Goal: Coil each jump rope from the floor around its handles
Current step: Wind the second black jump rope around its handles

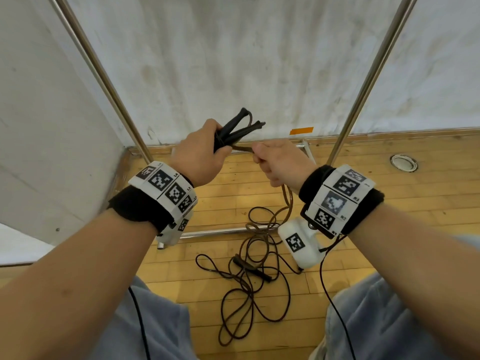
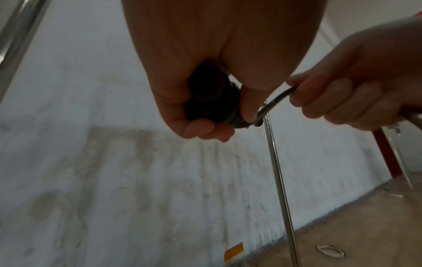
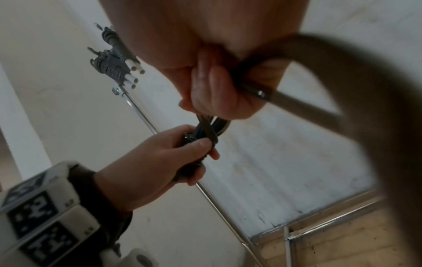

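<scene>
Jump rope [image 1: 270, 258] trails on floor [image 1: 389, 203] below our hands | left hand [image 1: 197, 157] grips handles [image 1: 235, 132] as core | right hand [image 1: 280, 165] pinches cord beside them, keeping wraps taut

A bare indoor corner, gym-like or a recording bay: pale strip-wood plank floor [image 1: 376, 193], stained white plaster walls [image 1: 233, 61], a shiny steel tube frame [image 1: 104, 74] rising from the floor, orange tape [image 1: 301, 131] at the skirting, a round metal floor socket [image 1: 404, 163].
</scene>
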